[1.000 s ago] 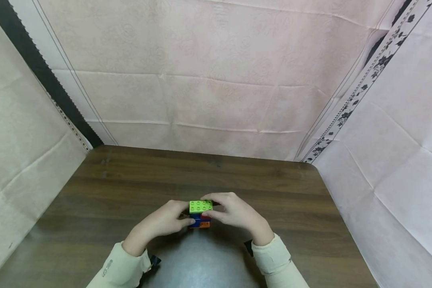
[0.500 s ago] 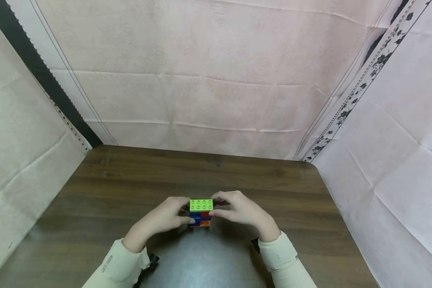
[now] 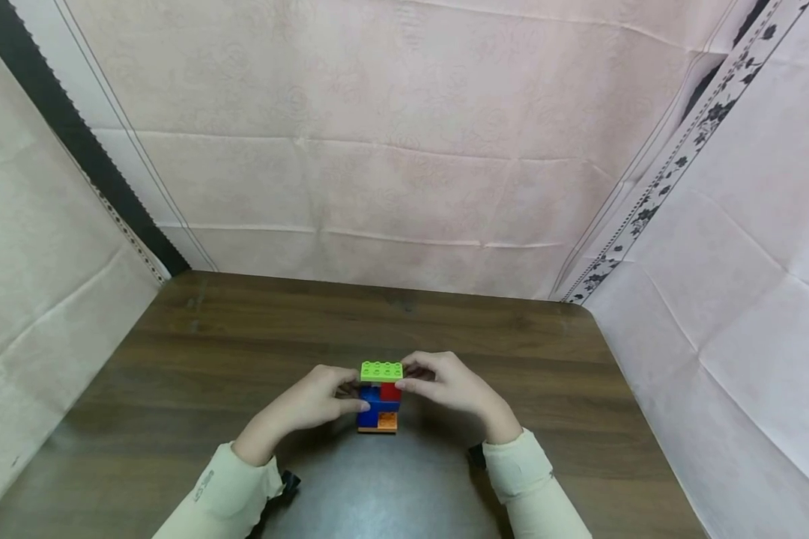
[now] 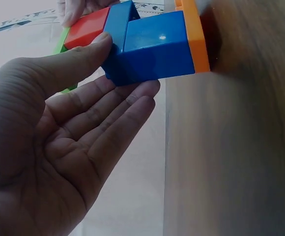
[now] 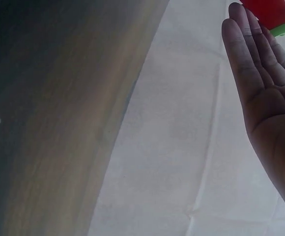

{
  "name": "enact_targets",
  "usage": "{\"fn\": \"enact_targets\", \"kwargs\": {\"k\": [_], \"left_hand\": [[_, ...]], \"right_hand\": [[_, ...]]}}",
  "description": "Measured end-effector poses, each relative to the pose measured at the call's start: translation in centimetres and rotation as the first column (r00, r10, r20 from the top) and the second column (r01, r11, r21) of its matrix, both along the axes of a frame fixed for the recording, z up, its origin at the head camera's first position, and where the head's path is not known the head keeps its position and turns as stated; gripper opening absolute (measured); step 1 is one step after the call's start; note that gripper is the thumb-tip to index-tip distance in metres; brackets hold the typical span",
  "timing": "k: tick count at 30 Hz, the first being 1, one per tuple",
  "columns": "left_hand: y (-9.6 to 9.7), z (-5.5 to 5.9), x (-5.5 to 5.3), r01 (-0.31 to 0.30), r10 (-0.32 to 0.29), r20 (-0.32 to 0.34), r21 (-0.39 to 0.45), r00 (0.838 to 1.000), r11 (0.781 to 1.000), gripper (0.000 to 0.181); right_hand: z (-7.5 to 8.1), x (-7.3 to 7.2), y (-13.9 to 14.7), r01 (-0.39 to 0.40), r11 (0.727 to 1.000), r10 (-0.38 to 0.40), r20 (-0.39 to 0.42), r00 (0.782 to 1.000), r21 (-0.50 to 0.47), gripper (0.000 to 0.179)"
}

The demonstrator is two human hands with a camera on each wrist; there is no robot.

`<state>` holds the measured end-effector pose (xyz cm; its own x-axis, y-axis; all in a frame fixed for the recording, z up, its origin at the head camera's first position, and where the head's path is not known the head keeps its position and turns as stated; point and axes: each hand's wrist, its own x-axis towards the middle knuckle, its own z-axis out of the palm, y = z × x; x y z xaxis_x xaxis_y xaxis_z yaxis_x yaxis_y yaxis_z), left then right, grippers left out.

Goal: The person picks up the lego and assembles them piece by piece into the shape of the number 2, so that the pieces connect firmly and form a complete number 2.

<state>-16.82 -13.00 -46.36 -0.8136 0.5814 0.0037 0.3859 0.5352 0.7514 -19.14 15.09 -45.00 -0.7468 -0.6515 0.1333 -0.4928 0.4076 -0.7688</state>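
Note:
Between the hands stands a stack of toy building bricks: a lime green brick [image 3: 381,372] on top, a red brick [image 3: 390,391] under its right half, blue bricks [image 3: 384,406] in the middle, orange ones [image 3: 387,421] at the bottom. My left hand [image 3: 306,408] pinches the blue bricks [image 4: 157,51], thumb on the near face, fingers behind. At the upper right, my right hand [image 3: 453,385] holds the stack near the green and red bricks. The right wrist view catches only a corner of the red brick [image 5: 270,12] by the fingertips; the right thumb is mostly cut off there.
A dark wooden table [image 3: 276,322] lies beneath the stack. Pale cloth [image 3: 391,187] hangs behind it, with more cloth on the left [image 3: 54,299] and right [image 3: 735,314] sides. A small black object [image 3: 290,481] shows at the left cuff.
The stack has tipped back, so more of its front face shows and the green top appears higher. The right hand has shifted from over the green brick to its right side.

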Motion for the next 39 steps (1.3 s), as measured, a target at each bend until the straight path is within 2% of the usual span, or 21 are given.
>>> {"fn": "enact_targets", "kwargs": {"k": [5,8,11,16,19,29,34,39], "left_hand": [[0.4,-0.3,-0.3,-0.01,0.009,0.012,0.036,1.0,0.999,0.033],[0.7,-0.7,-0.6,-0.031,0.029,0.028,0.071,0.999,0.997,0.035],[1.0,-1.1,-0.9,-0.086,0.079,0.072,0.106,0.994,0.991,0.038],[1.5,-1.7,-1.5,-0.227,0.204,0.165,0.132,0.965,0.965,0.036],[1.8,-1.9,-1.7,-0.282,0.255,0.194,0.125,0.947,0.951,0.031],[2.1,-2.8,-2.2,-0.334,0.266,0.327,0.173,0.907,0.927,0.024],[2.3,-3.4,-2.7,-0.327,0.262,0.319,0.168,0.911,0.93,0.022],[2.3,-3.4,-3.0,-0.322,0.299,0.216,0.078,0.929,0.944,0.019]], "right_hand": [[-0.5,-0.5,0.4,0.07,0.998,-0.07,0.033,0.997,-0.001,0.022],[-0.8,-0.9,0.5,0.108,0.994,-0.106,0.101,0.989,-0.007,0.025],[-1.1,-1.4,0.5,0.151,0.988,-0.147,0.199,0.969,-0.007,0.034],[-2.1,-2.3,0.0,0.222,0.975,-0.201,0.362,0.91,-0.017,0.046],[-2.7,-2.8,-0.3,0.253,0.967,-0.224,0.409,0.885,-0.018,0.05],[-3.2,-3.5,-1.2,0.273,0.962,-0.25,0.455,0.855,0.017,0.042],[-3.3,-3.8,-1.4,0.277,0.959,-0.27,0.478,0.836,0.057,0.038],[-3.6,-4.1,-1.4,0.273,0.958,-0.276,0.512,0.813,0.083,0.042]]}}
